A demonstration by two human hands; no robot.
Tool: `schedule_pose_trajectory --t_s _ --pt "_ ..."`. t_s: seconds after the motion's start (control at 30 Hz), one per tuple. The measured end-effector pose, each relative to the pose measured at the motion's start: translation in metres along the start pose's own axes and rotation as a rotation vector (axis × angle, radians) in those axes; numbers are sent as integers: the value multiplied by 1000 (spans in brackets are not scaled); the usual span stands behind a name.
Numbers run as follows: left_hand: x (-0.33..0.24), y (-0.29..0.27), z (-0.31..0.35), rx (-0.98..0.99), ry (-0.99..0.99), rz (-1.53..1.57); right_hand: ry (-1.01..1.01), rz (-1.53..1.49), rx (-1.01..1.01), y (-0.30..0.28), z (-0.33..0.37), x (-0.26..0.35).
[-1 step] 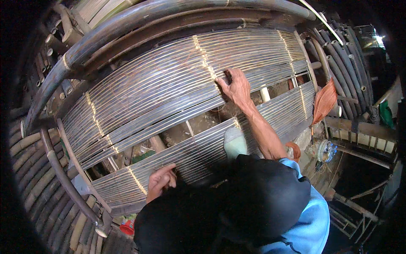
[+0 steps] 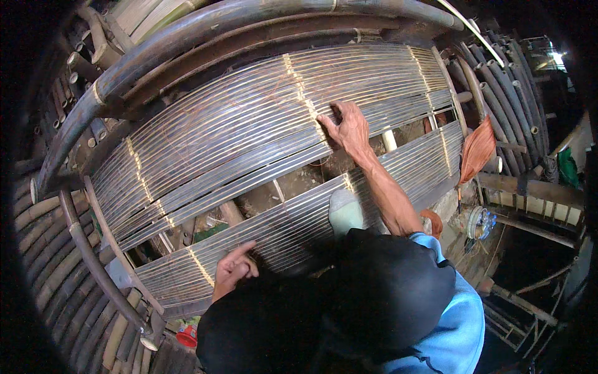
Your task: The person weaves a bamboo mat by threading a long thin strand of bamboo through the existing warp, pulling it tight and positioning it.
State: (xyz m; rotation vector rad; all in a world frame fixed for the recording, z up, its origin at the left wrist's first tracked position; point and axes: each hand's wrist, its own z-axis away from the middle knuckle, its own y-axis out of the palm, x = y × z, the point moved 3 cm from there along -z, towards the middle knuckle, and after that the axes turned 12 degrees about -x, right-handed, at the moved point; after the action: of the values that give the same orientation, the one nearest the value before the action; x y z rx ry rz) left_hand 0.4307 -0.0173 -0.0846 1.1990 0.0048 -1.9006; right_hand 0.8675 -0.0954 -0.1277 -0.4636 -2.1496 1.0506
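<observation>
Two-handed: resting the right hand [image 2: 346, 128] on the far slat panel [image 2: 218, 124], spread before the thick pole [image 2: 249, 23], with parted, curved thumb and fingers at a pale binding [image 2: 299, 87]; holding the left hand [image 2: 235, 269] over the near panel [image 2: 408, 167], left of a socked foot [image 2: 346, 213], with index finger extended. Cannot tell if gripping with the folded others.

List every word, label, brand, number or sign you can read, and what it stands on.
None legible.
The slatted panel beneath the right hand shows no lettering.
The red object at lower left and the clear, bluish item at right are too small to tell.
</observation>
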Motion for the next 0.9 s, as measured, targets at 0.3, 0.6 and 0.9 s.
schedule_pose_trajectory --t_s 0.3,0.6,0.9 --pt "-64 -36 -14 -675 188 -1199 -310 -300 31 27 -15 60" --pt "-108 5 -131 -631 683 -1191 -766 -273 417 91 -34 147" --pt "-100 19 -198 -620 910 -1220 -969 -248 242 104 -44 138"
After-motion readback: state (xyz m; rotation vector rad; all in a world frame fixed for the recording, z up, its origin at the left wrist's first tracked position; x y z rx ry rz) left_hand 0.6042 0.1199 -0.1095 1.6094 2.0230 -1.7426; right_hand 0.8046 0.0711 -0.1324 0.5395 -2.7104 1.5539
